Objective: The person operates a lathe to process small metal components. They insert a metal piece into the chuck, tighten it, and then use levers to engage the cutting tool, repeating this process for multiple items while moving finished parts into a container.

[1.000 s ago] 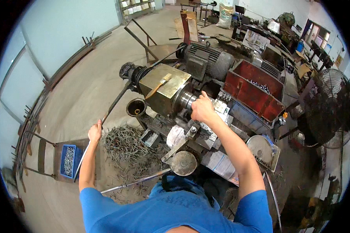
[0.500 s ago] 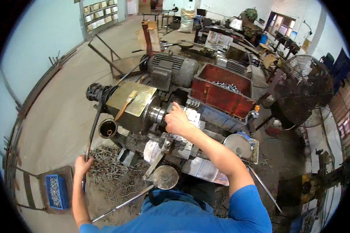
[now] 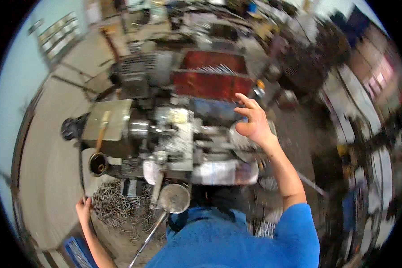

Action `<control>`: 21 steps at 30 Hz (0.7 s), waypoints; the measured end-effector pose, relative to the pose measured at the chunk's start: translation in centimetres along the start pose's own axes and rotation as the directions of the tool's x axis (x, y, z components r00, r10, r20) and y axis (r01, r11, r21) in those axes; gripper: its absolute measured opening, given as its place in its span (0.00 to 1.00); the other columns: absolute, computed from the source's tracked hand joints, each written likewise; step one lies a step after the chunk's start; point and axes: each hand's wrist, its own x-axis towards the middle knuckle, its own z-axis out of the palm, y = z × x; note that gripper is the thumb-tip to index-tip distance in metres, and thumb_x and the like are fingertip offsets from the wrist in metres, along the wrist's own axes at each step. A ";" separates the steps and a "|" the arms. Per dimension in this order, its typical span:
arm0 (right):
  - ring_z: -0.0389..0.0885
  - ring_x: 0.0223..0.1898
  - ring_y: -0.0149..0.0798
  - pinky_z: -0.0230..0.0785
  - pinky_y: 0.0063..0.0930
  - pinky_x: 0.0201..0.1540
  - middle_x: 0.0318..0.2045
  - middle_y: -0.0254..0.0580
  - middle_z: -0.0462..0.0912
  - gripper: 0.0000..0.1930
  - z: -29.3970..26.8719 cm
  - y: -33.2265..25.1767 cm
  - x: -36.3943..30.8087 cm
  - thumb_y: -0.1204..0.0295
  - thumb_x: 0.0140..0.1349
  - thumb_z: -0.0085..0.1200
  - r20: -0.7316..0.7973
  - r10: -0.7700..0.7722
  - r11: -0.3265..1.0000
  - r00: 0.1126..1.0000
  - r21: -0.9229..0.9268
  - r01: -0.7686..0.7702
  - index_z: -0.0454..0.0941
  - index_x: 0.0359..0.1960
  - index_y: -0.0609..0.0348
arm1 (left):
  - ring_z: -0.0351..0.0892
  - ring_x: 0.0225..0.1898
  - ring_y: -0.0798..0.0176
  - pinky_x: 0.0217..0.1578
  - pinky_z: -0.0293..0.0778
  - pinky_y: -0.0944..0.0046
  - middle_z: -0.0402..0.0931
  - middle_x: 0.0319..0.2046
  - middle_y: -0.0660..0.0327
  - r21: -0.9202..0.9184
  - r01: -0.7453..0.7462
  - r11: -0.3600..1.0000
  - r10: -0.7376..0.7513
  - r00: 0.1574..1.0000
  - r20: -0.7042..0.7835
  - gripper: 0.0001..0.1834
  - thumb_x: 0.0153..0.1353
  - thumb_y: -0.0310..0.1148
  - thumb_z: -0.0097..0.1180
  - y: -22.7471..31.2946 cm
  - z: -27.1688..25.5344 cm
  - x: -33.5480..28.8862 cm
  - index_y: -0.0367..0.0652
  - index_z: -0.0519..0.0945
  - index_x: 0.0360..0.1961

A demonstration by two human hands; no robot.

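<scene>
At the far left, my left hand (image 3: 83, 210) is closed round the lower part of a long dark lever (image 3: 81, 172) that rises to the small lathe-like machine. My right hand (image 3: 253, 119) hangs in the air with fingers spread and nothing visible in it. It is just in front of the red metal bin (image 3: 210, 85), which has small shiny metal pieces inside. To its left are the machine's bright spindle (image 3: 138, 128) and the box-shaped headstock (image 3: 91, 127), with a wooden-handled brush (image 3: 102, 134) lying on top. Motion blurs the view.
A round metal plate (image 3: 174, 198) sticks out close to my body. Curly metal scrap (image 3: 120, 203) covers the floor at the left, near a blue bin (image 3: 76, 252). An open metal cup (image 3: 98, 164) hangs below the headstock. Behind stand a motor (image 3: 136, 76) and a large fan (image 3: 317, 62).
My right hand has left the spindle area and moved right toward the red bin, its fingers spreading. The view has turned rightward. My left hand stays on the lever.
</scene>
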 end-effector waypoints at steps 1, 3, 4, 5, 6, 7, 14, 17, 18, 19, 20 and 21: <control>0.73 0.47 0.47 0.66 0.35 0.50 0.53 0.48 0.72 0.22 -1.3 0.9 -2.9 0.74 0.33 0.52 0.021 0.063 0.997 0.998 -0.052 -0.062 0.79 0.37 0.66 | 0.70 0.16 0.69 0.18 0.68 0.69 0.70 0.15 0.62 -0.016 -0.030 0.999 0.031 0.999 0.031 0.12 0.57 0.36 0.57 -1.8 -0.2 0.9 0.37 0.73 0.26; 0.73 0.48 0.47 0.66 0.34 0.50 0.50 0.47 0.75 0.20 -3.9 3.2 -9.8 0.74 0.33 0.52 0.057 0.237 0.971 0.970 -0.055 -0.234 0.79 0.34 0.67 | 0.68 0.16 0.71 0.18 0.66 0.70 0.68 0.14 0.65 -0.123 -0.004 0.992 0.010 0.999 0.050 0.12 0.57 0.36 0.55 -1.7 0.4 1.2 0.35 0.74 0.30; 0.73 0.47 0.48 0.66 0.34 0.50 0.45 0.46 0.78 0.19 -4.5 4.7 -13.8 0.74 0.34 0.52 0.047 0.350 0.937 0.935 0.000 -0.351 0.79 0.33 0.66 | 0.67 0.16 0.72 0.18 0.66 0.70 0.67 0.13 0.65 -0.137 -0.001 0.991 0.011 0.997 0.071 0.14 0.58 0.37 0.56 -1.8 0.3 1.0 0.34 0.74 0.32; 0.77 0.41 0.46 0.69 0.33 0.43 0.37 0.47 0.81 0.20 -5.3 5.8 -17.6 0.73 0.34 0.52 0.014 0.383 0.924 0.924 -0.021 -0.382 0.79 0.35 0.65 | 0.66 0.15 0.72 0.18 0.65 0.71 0.67 0.13 0.66 -0.154 0.015 0.988 -0.003 0.997 0.073 0.15 0.58 0.38 0.56 -2.4 -0.5 0.5 0.34 0.74 0.33; 0.78 0.35 0.44 0.69 0.32 0.38 0.33 0.49 0.81 0.22 -5.5 6.6 -20.5 0.73 0.34 0.52 0.130 0.587 0.809 0.799 -0.104 -0.578 0.79 0.37 0.64 | 0.66 0.15 0.73 0.18 0.66 0.71 0.66 0.13 0.66 -0.104 0.065 0.993 -0.059 0.997 0.053 0.15 0.58 0.39 0.56 -4.1 -2.7 -1.5 0.34 0.74 0.34; 0.78 0.29 0.42 0.69 0.31 0.33 0.29 0.50 0.80 0.23 -6.9 6.8 -24.1 0.73 0.35 0.52 0.191 0.776 0.631 0.601 -0.232 -0.740 0.78 0.39 0.63 | 0.65 0.15 0.73 0.18 0.66 0.71 0.66 0.13 0.66 -0.067 0.097 0.993 -0.093 0.993 0.068 0.16 0.59 0.40 0.56 -5.5 -2.8 -1.1 0.35 0.73 0.35; 0.79 0.40 0.46 0.71 0.33 0.46 0.37 0.47 0.81 0.18 -6.5 5.1 -52.9 0.70 0.36 0.54 0.056 0.991 0.134 0.123 -0.552 -0.823 0.83 0.34 0.52 | 0.61 0.10 0.73 0.14 0.67 0.69 0.64 0.10 0.65 -0.069 0.146 0.987 -0.134 0.979 0.151 0.15 0.58 0.41 0.58 -6.9 -2.2 5.6 0.38 0.73 0.31; 0.78 0.42 0.45 0.71 0.32 0.47 0.42 0.45 0.79 0.16 -4.4 5.1 -57.2 0.69 0.34 0.55 0.282 0.944 0.319 0.172 -0.650 -0.689 0.82 0.30 0.56 | 0.62 0.11 0.73 0.14 0.67 0.69 0.64 0.10 0.65 -0.059 0.170 0.984 -0.165 0.982 0.089 0.15 0.58 0.41 0.58 -4.3 -0.8 3.4 0.38 0.73 0.32; 0.78 0.43 0.44 0.71 0.31 0.47 0.42 0.44 0.79 0.15 -4.0 5.2 -57.2 0.70 0.34 0.55 0.306 0.930 0.358 0.202 -0.636 -0.683 0.82 0.29 0.57 | 0.63 0.12 0.73 0.15 0.68 0.69 0.65 0.11 0.65 -0.023 0.177 0.984 -0.175 0.982 0.073 0.16 0.58 0.41 0.58 -4.2 -1.0 2.6 0.37 0.73 0.33; 0.78 0.43 0.45 0.71 0.31 0.47 0.42 0.44 0.79 0.15 -3.7 5.6 -57.1 0.70 0.34 0.55 0.351 0.916 0.389 0.195 -0.656 -0.647 0.82 0.28 0.57 | 0.64 0.13 0.73 0.16 0.69 0.69 0.66 0.13 0.65 0.012 0.185 0.983 -0.185 0.981 0.057 0.17 0.58 0.41 0.58 -4.4 -1.5 1.8 0.36 0.73 0.34; 0.77 0.43 0.45 0.71 0.31 0.46 0.41 0.44 0.78 0.14 -3.4 5.7 -57.3 0.70 0.35 0.55 0.384 0.906 0.405 0.175 -0.673 -0.620 0.82 0.27 0.58 | 0.65 0.13 0.72 0.16 0.68 0.69 0.66 0.13 0.64 0.000 0.174 0.985 -0.172 0.978 0.120 0.17 0.58 0.42 0.58 -4.5 -1.7 2.4 0.37 0.74 0.33; 0.77 0.43 0.45 0.71 0.31 0.46 0.41 0.45 0.78 0.13 -3.3 5.7 -57.5 0.70 0.35 0.55 0.417 0.896 0.422 0.154 -0.688 -0.591 0.82 0.27 0.58 | 0.65 0.12 0.72 0.16 0.68 0.69 0.66 0.13 0.64 0.019 0.167 0.986 -0.168 0.980 0.111 0.17 0.58 0.42 0.58 -4.5 -1.9 2.4 0.37 0.74 0.33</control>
